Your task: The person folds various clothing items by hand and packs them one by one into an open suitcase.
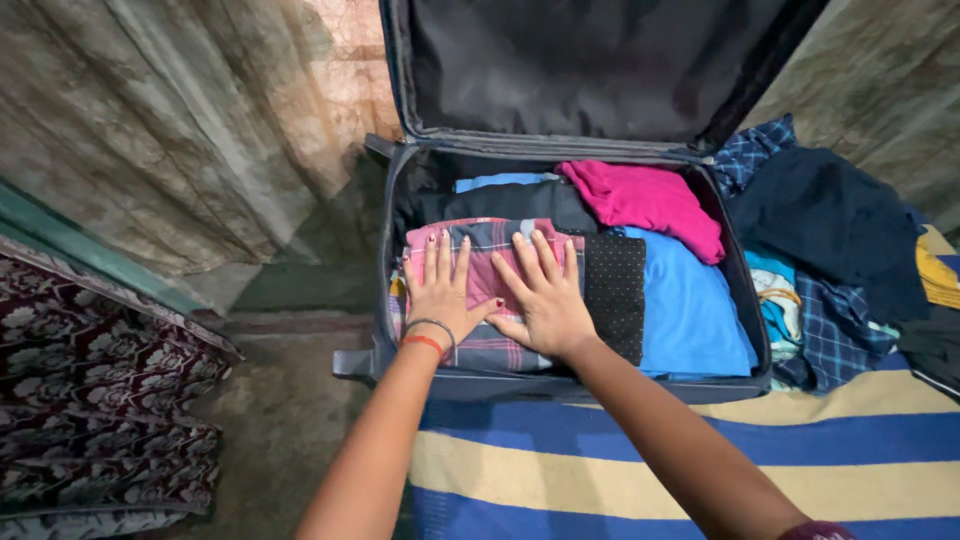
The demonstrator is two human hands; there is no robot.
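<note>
Both hands lie flat, fingers spread, gripping nothing, on a folded pink-and-grey plaid cloth packed at the near left end of an open dark soft-sided suitcase. The left hand presses the cloth's left half, and black and red bands circle its wrist. The right hand presses the right half, its thumb touching the left thumb over the middle of the fold.

Just right of the right hand's fingers lies a black dotted fabric piece, and beyond that, further right, a folded bright blue garment fills the suitcase's right side. Past the fingertips of both hands a dark folded garment lies across the case, with a light blue edge showing behind it, possibly another folded piece. A magenta garment lies up and to the right of the right hand, overlapping the blue one.

The suitcase lid stands open beyond the hands. To the right, outside the case, a heap of dark blue and checked clothes lies well apart from the hands. Under the forearms runs a blue-and-cream striped sheet. Left of the left arm, a maroon patterned rug lies on the floor.
</note>
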